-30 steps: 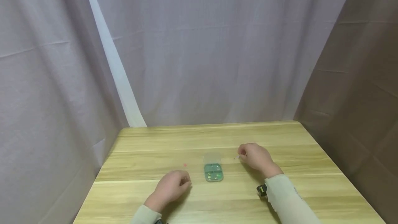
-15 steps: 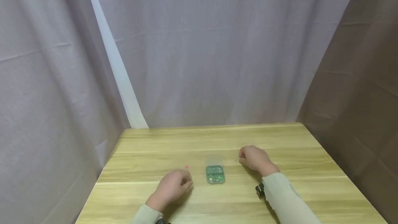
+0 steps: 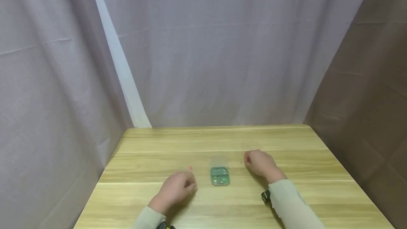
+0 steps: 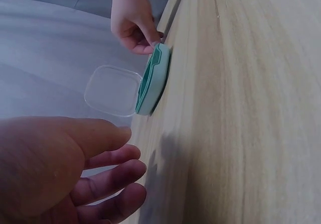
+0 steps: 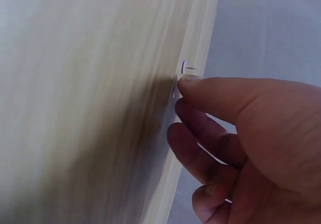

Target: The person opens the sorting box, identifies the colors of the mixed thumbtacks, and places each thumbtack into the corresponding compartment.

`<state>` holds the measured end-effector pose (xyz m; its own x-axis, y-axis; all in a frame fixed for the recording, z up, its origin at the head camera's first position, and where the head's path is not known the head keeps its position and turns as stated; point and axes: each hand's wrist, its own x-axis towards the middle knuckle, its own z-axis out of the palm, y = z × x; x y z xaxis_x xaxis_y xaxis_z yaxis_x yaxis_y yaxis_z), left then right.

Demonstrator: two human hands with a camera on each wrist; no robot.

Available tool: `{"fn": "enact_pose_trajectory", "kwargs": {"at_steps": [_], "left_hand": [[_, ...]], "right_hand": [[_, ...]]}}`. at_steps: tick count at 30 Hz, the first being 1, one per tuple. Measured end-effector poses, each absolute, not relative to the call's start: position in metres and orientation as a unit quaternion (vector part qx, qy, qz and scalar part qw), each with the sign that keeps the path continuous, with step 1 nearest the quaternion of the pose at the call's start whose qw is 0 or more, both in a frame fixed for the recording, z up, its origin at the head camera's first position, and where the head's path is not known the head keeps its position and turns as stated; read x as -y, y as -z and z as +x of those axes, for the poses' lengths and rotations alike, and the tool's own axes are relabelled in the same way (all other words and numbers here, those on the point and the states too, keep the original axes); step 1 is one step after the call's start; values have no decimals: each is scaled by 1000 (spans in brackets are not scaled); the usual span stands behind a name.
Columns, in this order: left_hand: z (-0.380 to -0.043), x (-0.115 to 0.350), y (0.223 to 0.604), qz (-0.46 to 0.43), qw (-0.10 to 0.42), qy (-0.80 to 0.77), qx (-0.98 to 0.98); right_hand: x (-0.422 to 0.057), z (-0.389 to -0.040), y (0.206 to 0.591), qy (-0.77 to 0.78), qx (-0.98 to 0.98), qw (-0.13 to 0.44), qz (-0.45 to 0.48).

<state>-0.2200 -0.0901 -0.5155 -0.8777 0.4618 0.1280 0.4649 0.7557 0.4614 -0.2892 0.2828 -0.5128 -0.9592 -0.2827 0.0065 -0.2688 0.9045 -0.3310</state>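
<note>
My left hand point(image 3: 178, 188) hovers low over the table with loosely bent fingers, holding nothing. In the left wrist view, its thumb and fingertips stand apart. Between the hands sits a small green compartment case point(image 3: 220, 176), its clear lid point(image 4: 113, 91) swung open to the far side. Tiny yellow and green pieces lie in its near compartments. My right hand point(image 3: 261, 162) is down at the table right of the case. Its thumb seems to pinch a pale sliver, mostly hidden. Just past the thumb tip lies a small pale disc-headed stud point(image 5: 184, 67) with a thin pin.
A small pink piece point(image 3: 190, 168) lies on the wooden table point(image 3: 152, 158), beyond the left hand. Grey curtains point(image 3: 203, 52) stand behind the table and along both sides.
A bluish speck at my right fingertips is covered now, as thumb and finger have drawn together over it. The left hand stays nearly still. The head view shifts slightly.
</note>
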Motion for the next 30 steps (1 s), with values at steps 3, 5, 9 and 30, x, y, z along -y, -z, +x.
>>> {"fn": "enact_pose_trajectory", "kwargs": {"at_steps": [3,5,9,30], "left_hand": [[-219,93,516,-248,-1,249,936],[-218,94,516,-246,-4,249,937],[-218,96,515,-243,-10,247,938],[-216,99,515,-233,-24,249,940]], "right_hand": [[-279,-286,516,172,-974,12,-146],[-276,-285,516,175,-973,2,-151],[-268,-282,511,188,-968,-17,-166],[-219,-261,500,204,-951,-61,-226]]}}
